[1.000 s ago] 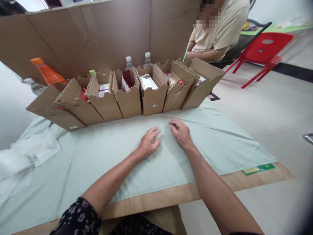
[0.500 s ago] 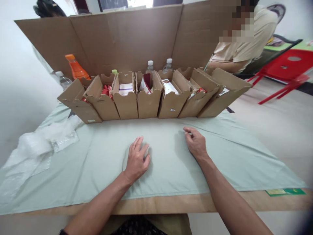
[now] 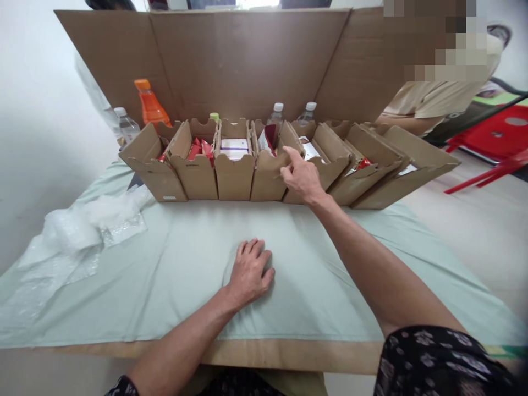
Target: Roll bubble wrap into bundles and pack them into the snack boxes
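My left hand [image 3: 249, 275] lies palm down on the pale green cloth [image 3: 185, 264], fingers a little apart and nothing held. My right hand [image 3: 302, 175] is raised at the front of the cardboard boxes, its index finger stretched out near the rim of the middle box [image 3: 268, 179]; the other fingers are curled and no object shows in them. Inside the middle box is a dark red and white packet [image 3: 268, 140]. The box to its left [image 3: 235, 179] holds white cartons [image 3: 234, 148]. A white item [image 3: 313, 152] shows in the box right of the hand.
Bubble wrap [image 3: 70, 231] lies at the left. Behind the row stand an orange bottle [image 3: 152, 107], clear bottles [image 3: 276, 113] and a tall cardboard panel [image 3: 247, 60]. A person in a light shirt [image 3: 433, 102] and a red chair [image 3: 490, 132] are at the right.
My right hand has moved forward and left from above the cloth to the middle box, its index finger now extended. The view has shifted slightly; my left hand still rests on the cloth.
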Demonstrator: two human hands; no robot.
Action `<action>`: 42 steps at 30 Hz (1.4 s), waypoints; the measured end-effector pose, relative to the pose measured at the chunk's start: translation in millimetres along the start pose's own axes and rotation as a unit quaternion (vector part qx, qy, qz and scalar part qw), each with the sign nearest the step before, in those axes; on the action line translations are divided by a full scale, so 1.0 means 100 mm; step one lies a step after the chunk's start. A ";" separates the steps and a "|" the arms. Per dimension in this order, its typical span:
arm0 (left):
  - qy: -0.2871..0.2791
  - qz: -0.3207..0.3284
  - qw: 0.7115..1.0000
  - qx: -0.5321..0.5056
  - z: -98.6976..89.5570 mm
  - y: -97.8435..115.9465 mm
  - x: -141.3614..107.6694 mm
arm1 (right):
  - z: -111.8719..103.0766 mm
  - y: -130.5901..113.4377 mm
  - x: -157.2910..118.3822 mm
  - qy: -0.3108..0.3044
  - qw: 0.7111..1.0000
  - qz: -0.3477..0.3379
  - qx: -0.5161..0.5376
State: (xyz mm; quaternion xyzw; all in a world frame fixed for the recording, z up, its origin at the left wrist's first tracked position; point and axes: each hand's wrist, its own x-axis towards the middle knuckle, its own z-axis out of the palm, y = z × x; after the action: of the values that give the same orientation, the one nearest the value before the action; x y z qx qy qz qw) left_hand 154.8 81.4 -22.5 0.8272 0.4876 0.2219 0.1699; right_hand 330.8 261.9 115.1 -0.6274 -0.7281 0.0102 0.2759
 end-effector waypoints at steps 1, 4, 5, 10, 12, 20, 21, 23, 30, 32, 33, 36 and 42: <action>-0.001 0.000 1.000 -0.002 0.00 0.00 0.00 | 0.00 -0.05 0.03 -0.005 1.000 0.006 -0.022; -0.005 -0.001 1.000 -0.003 -0.01 0.00 0.01 | -0.01 -0.19 -0.04 -0.024 0.997 0.008 -0.070; -0.007 -0.001 1.000 -0.003 -0.02 0.00 0.01 | -0.02 -0.23 -0.08 -0.033 0.996 0.014 -0.087; -0.010 -0.006 1.000 -0.017 -0.03 -0.01 0.02 | -0.09 -0.34 -0.14 -0.057 0.986 0.057 -0.146; 0.006 -0.014 0.999 -0.042 -0.01 -0.03 0.03 | -0.13 -0.37 -0.13 -0.059 0.984 0.064 -0.152; 0.192 -0.132 0.945 -0.228 0.06 -0.24 0.13 | -0.28 -0.35 -0.76 -0.010 0.992 0.018 -0.126; 0.206 -0.144 0.936 -0.245 0.05 -0.27 0.14 | -0.31 -0.31 -0.93 0.008 0.994 0.005 -0.105; 0.223 -0.165 0.923 -0.266 0.02 -0.31 0.15 | -0.40 -0.22 -1.29 0.042 0.998 -0.020 -0.048; 0.205 -0.151 0.924 -0.286 -0.02 -0.34 0.12 | -0.81 0.33 -2.36 0.134 0.977 0.077 0.146; 0.194 -0.136 0.927 -0.290 -0.01 -0.31 0.10 | -0.87 0.50 -2.56 0.190 0.950 0.152 0.194; 0.188 -0.130 0.929 -0.292 0.00 -0.30 0.10 | -0.89 0.57 -2.65 0.216 0.935 0.178 0.219; 0.169 -0.114 0.930 -0.306 0.04 -0.25 0.11 | -0.84 0.66 -2.86 0.246 0.902 0.193 0.298; 0.138 -0.078 0.931 -0.328 -0.02 -0.24 0.16 | -0.38 0.70 -2.96 0.108 0.901 0.177 0.380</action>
State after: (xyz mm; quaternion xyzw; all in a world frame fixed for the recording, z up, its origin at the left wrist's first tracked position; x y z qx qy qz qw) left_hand 143.3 106.4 -29.8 0.6457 0.4698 0.4675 0.3791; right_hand 427.7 -7.9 6.8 -0.5910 -0.5114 0.2666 0.5641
